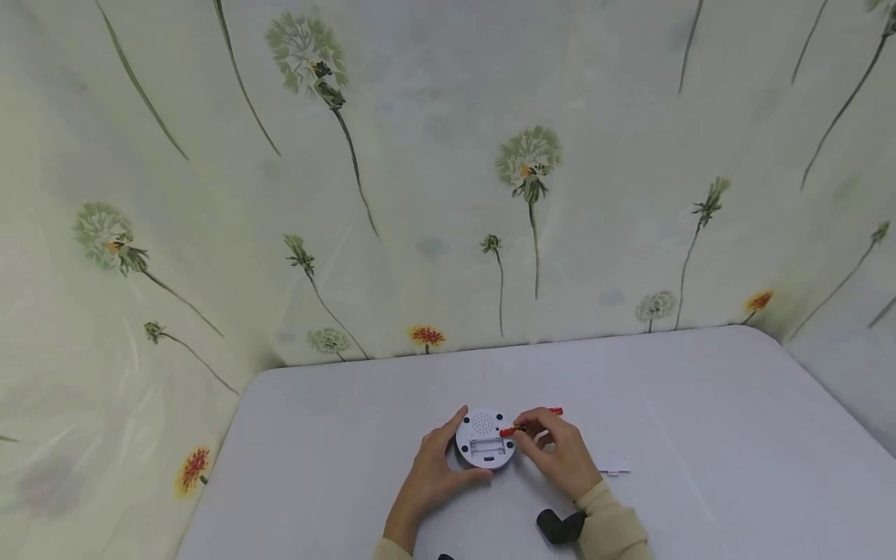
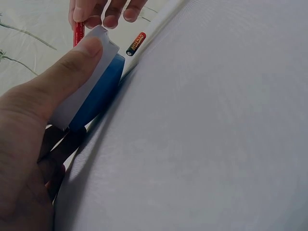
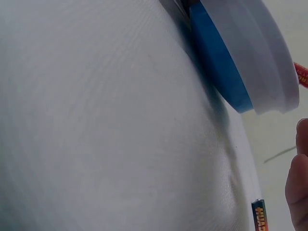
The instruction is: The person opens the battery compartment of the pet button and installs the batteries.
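A round white-and-blue device lies face down on the table, its battery compartment uncovered below a patch of speaker holes. The left hand grips its left side, thumb along the near rim and fingers round the far edge. Between the right hand's thumb and fingertips is a red battery, pinched over the device's right part beside the compartment. A second battery, red and dark green, rests on the table past the right hand. In the right wrist view only the fingertips show, at the right edge.
A white battery cover lies right of the right wrist. Near the right sleeve is a black angular object. The white-covered table meets a flower-printed cloth backdrop along its far edge.
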`<state>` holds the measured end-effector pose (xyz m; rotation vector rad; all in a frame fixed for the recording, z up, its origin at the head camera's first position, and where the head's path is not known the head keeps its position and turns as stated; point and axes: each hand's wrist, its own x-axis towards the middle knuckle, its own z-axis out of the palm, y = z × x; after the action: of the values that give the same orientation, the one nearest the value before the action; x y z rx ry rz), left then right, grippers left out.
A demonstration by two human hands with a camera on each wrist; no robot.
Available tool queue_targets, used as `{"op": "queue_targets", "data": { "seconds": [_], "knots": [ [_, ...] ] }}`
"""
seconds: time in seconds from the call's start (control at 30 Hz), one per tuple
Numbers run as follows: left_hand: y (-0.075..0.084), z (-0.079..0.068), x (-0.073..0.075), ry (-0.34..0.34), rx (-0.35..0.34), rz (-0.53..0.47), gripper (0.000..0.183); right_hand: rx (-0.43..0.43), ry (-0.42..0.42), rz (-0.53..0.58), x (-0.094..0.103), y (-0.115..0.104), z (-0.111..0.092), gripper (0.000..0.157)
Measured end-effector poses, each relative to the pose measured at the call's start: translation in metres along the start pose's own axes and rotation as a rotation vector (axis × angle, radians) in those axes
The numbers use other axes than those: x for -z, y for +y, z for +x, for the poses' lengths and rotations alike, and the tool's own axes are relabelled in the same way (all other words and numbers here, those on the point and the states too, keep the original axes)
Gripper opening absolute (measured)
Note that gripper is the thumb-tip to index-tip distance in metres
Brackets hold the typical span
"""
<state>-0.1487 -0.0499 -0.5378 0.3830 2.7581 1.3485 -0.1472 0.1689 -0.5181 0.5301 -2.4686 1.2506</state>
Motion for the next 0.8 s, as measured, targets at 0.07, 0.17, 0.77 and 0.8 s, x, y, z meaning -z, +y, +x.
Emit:
{"op": "queue_targets", "data": {
  "seconds": [0.07,0.17,0.77,0.8],
  "knots": [
    [0.000,0.002,0.001,0.008,-0.011,0.005,0.098,0.000,0.008,-0.011,0.000,0.000,0.002,0.020],
    [0.001,0.003,0.001,0.002,0.006,0.007,0.099,-0.015,0.012,-0.010,-0.001,-0.002,0.002,0.019],
    [-0.002,0.002,-0.001,-0.006,0.012,0.031,0.098,0.002,0.018,-0.078,-0.015,-0.013,-0.002,0.021],
    [-0.002,0.002,-0.001,-0.005,0.014,0.031,0.098,0.003,0.020,-0.080,-0.015,-0.014,-0.002,0.021]
  ]
}}
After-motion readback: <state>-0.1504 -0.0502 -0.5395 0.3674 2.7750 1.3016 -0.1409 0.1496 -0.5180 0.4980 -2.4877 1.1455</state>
